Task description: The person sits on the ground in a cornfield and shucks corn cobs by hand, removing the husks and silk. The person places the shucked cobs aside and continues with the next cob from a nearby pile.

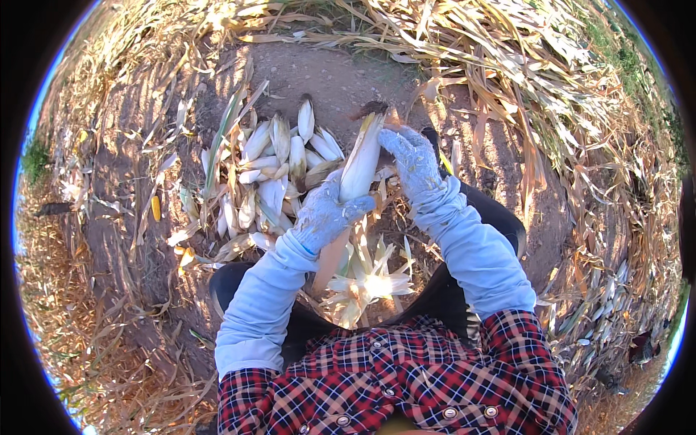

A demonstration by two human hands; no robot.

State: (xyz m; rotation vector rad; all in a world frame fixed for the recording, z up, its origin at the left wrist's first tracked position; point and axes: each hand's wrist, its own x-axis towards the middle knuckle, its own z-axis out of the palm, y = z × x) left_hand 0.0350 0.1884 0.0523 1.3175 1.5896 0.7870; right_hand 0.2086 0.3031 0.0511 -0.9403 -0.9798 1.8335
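Observation:
An ear of corn in its pale husk, dark silk at its upper tip, stands tilted in front of me. My left hand, in a light knit glove, grips its lower end, with the thumb across the base. Gloved as well, my right hand touches the husk near the tip with its fingertips; whether these pinch it cannot be told. Left of the ear lies a heap of unhusked corn ears. Below my hands, between my legs, are opened, peeled-back husks on the ground.
A bare yellow corn cob lies on the soil at the left. Dry corn stalks and leaves are piled across the top and right. Loose husk pieces lie beside the heap. My dark-clad knees flank the work spot.

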